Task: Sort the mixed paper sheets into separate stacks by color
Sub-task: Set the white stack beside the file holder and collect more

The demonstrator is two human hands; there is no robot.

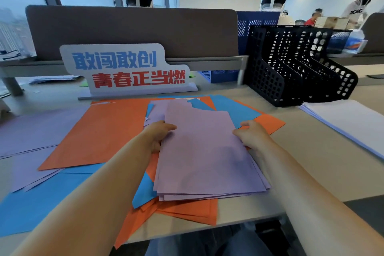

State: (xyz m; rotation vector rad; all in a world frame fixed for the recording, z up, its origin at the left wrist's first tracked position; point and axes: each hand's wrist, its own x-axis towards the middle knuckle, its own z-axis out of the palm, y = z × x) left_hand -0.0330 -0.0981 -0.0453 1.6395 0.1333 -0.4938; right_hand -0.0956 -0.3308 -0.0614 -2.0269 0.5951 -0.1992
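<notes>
Fingers (pixel 168 127) of your left hand (pixel 159 136) curl over the left edge of the loose sheaf of lilac paper sheets (pixel 204 151). Your right hand (pixel 252 134) takes the right edge the same way, so both hands clamp the sheaf between them. It sits mid-desk on the mixed pile, over flat orange paper sheets (pixel 104 131) and blue paper sheets (pixel 232 110). Other thin lilac sheets (pixel 31 131) lie fanned at far left. Expect the sheaf to be light, floppy and slick sheet on sheet: its near edges are staggered, so single sheets will likely slide out if you lift by one side. Grip both long edges near the middle, or slip your fingers under and carry it from below. Containers: in the black perforated plastic file rack (pixel 291 68) at back right, no sheets show in the slots from this angle. The blue mesh plastic basket (pixel 257 24) is behind it, contents hidden. A flat stack of white paper (pixel 353 122) lies just beside the rack on the pale desk (pixel 311 162).
</notes>
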